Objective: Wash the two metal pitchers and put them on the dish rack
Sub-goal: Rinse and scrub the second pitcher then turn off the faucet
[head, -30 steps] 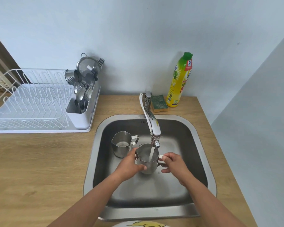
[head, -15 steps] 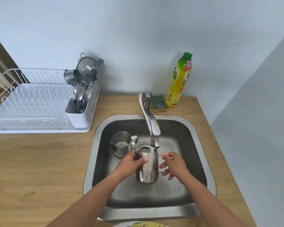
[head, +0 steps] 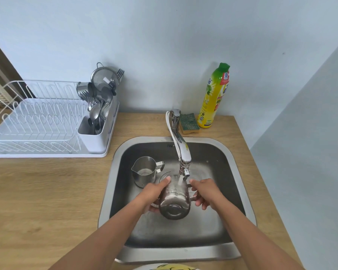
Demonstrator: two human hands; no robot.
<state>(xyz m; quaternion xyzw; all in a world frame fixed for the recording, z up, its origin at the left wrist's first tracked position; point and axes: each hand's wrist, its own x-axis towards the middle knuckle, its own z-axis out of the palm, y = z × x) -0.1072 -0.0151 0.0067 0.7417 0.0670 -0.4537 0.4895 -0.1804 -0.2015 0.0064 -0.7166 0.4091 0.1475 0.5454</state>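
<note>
Over the steel sink [head: 230,193], the left hand [head: 154,193] and right hand [head: 205,193] hold a metal pitcher [head: 175,201] tipped on its side under the tap [head: 180,151], base toward the camera. The left fingers [head: 165,182] wrap its wall; the right fingers [head: 200,203] close around its handle side. Water runs over its wall. The second pitcher [head: 144,171] stands upright in the sink, just left. The white dish rack [head: 41,123] sits on the wooden bench [head: 47,191], well apart to the left.

Light: bright, soft, even daylight
Shadows: faint, toward 3 o'clock behind bottle [head: 214,96]
Glare: sink [head: 219,152] floor
Edges: wide-angle bending
</note>
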